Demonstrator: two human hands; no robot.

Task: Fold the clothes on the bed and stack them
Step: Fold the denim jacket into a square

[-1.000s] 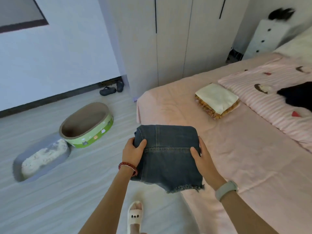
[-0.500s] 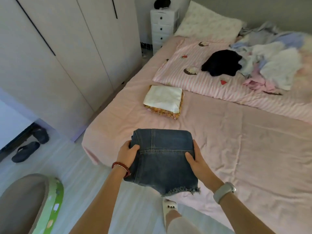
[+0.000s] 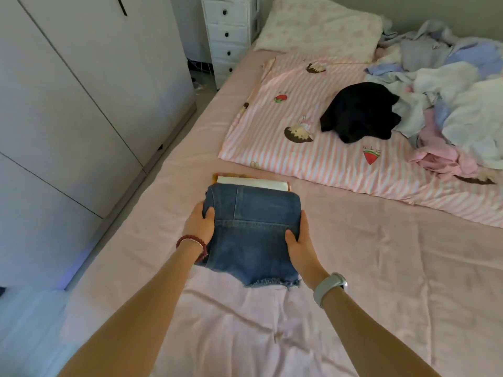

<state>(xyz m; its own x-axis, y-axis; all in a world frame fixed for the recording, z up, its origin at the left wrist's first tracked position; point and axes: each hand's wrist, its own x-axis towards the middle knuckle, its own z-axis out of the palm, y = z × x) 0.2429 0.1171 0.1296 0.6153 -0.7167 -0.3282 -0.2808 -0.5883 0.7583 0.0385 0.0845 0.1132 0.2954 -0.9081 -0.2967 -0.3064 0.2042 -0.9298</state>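
Shorts: folded denim shorts (image 3: 251, 235), centre of the frame, carried flat between both hands with the frayed hem toward the lower edge of the frame and the folded edge toward the top.
Stack: folded stack (image 3: 253, 182) lies on the bed (image 3: 381, 268) directly beyond the far edge of the shorts; only a cream strip and an orange corner show past the denim.
Key relation: the shorts' far edge overlaps the stack's near side in the frame, so the stack sits straight ahead of the fingers, toward the top of the frame. Both hands look about equally near to it. Whether the denim already touches the stack or hovers above it cannot be told, as the shorts hide the gap.
Long axis: the bundle runs slightly longer from the lower edge toward the top than from side to side, roughly in line with the stack.
Left hand: left hand (image 3: 197, 225) grips the left edge, thumb curled on top, fingers hidden beneath.
Right hand: right hand (image 3: 300, 240) grips the right edge, thumb pressed on top, fingers wrapped under the side.
Unfolded pile: loose clothes (image 3: 449, 110) heaped at the upper right of the frame, a black garment (image 3: 359, 112) beside them, well apart from the hands.
Judgement: placing step; many garments remain.
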